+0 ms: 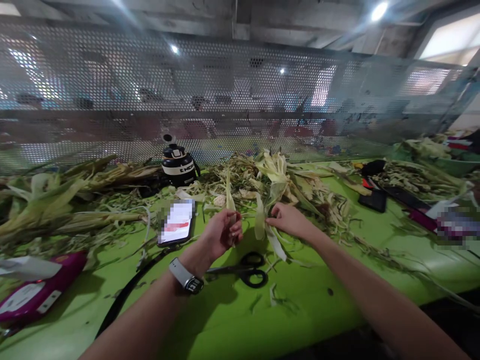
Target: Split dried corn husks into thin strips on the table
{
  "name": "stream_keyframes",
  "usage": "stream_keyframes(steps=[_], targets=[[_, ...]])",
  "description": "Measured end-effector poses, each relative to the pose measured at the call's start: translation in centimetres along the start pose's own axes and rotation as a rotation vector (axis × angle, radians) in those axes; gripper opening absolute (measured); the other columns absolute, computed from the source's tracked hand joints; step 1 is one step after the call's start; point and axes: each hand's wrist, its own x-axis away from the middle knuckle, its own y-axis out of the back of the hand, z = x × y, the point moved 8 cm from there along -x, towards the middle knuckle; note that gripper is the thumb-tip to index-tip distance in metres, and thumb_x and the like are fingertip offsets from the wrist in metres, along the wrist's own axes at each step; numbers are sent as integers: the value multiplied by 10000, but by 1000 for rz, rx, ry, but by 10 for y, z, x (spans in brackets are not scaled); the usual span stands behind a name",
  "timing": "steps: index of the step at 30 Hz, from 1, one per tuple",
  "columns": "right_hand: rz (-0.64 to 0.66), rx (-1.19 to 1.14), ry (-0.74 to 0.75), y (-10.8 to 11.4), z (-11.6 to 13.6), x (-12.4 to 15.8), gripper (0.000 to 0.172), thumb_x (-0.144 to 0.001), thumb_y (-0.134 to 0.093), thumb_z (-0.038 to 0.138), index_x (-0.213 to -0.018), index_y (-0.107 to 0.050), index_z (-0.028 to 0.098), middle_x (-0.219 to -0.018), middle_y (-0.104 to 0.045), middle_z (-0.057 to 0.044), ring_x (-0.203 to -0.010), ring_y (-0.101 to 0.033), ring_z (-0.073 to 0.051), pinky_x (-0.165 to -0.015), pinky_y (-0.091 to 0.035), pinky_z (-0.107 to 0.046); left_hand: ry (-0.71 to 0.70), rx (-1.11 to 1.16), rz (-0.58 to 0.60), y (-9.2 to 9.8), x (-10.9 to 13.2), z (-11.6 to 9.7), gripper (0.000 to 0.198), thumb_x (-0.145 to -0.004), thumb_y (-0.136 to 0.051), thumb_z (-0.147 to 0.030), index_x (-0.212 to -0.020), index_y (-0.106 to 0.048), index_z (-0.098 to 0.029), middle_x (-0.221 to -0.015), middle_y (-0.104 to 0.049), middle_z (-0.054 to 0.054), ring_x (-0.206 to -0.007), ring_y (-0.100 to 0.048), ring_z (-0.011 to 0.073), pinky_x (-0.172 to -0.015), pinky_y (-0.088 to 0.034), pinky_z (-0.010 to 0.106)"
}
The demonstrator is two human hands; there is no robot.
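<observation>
My left hand [226,231], with a watch [186,276] on its wrist, is closed around the lower end of a pale corn husk strip [229,192] that points upward. To its right, my right hand [289,220] has its fingers pinched at the edge of another corn husk [259,222], which hangs over the green table. A bunch of corn husks [275,172] stands just beyond that hand. Below both hands lie black-handled scissors [254,270], their blades partly hidden by my left wrist.
A phone [177,222] and a black strap [129,290] lie left of my hands. Farther back stands a black bottle [180,167]. Husk piles [48,200] cover the left, and a magenta device [45,285] sits nearby. A perforated metal screen [225,90] rises behind the green table [300,320].
</observation>
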Motion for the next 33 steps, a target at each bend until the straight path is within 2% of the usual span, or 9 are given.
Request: stream_keyframes(steps=[3,7,13,16,20,22,27,29,33], targets=[[-68,-84,-50,-5,-7,-8,326,-686,-627,418,-854,-549,151,-655,-587,-17,-560,-519,-131,-475,-323,-217,10,-28,-25,2,-3,6,225,-833,-443,-260,-663,-523,-137,-383,-301,-82,-323,-297,48,-395,-385,167],[-6,-370,-74,-16,-10,-16,211,-700,-614,341,-769,-539,156,-536,-515,36,-451,-447,-88,-429,-316,-198,8,-68,-61,4,-6,11,175,-813,-503,-198,-656,-541,-133,-370,-297,-92,-320,-311,39,-395,-373,153],[-76,-604,18,13,8,-5,240,-668,-648,373,-666,-549,155,-500,-469,61,-404,-398,-60,-386,-330,-185,-68,-245,-99,2,-3,13,187,-669,-707,-207,-605,-547,-136,-377,-383,-90,-336,-343,30,-414,-393,160],[-117,-719,47,26,19,4,263,-635,-686,378,-663,-560,149,-488,-454,70,-386,-393,-50,-374,-342,-179,-37,-392,-26,-10,2,24,248,-618,-752,-312,-708,-608,-130,-440,-478,-64,-371,-402,44,-372,-344,163],[-157,-833,24,30,23,9,279,-617,-707,376,-652,-548,150,-482,-479,64,-358,-382,-40,-340,-326,-167,-45,-504,63,-22,4,32,265,-602,-751,-333,-701,-621,-125,-521,-556,-33,-403,-434,47,-379,-336,164],[-84,-823,16,26,25,11,250,-652,-684,363,-670,-560,146,-504,-516,50,-364,-415,-41,-349,-342,-161,-85,-523,66,-21,4,29,245,-622,-734,-331,-687,-616,-127,-511,-545,-40,-386,-401,34,-367,-301,157],[417,-668,56,-9,37,24,194,-754,-590,323,-749,-597,129,-623,-623,-2,-449,-560,-72,-435,-439,-170,-179,-542,44,-20,6,14,257,-659,-703,-353,-638,-589,-125,-451,-485,-55,-356,-341,21,-351,-236,156],[489,-700,77,-14,41,29,164,-770,-569,293,-759,-588,130,-626,-623,3,-455,-566,-68,-444,-442,-165,-177,-532,64,-22,8,11,255,-666,-698,-351,-628,-583,-127,-426,-464,-61,-343,-325,21,-343,-219,160],[518,-794,76,-16,43,31,118,-769,-553,237,-720,-565,131,-587,-618,9,-441,-556,-62,-435,-436,-160,-128,-540,128,-25,10,11,265,-696,-675,-341,-587,-568,-125,-406,-473,-52,-325,-298,19,-331,-189,171]])
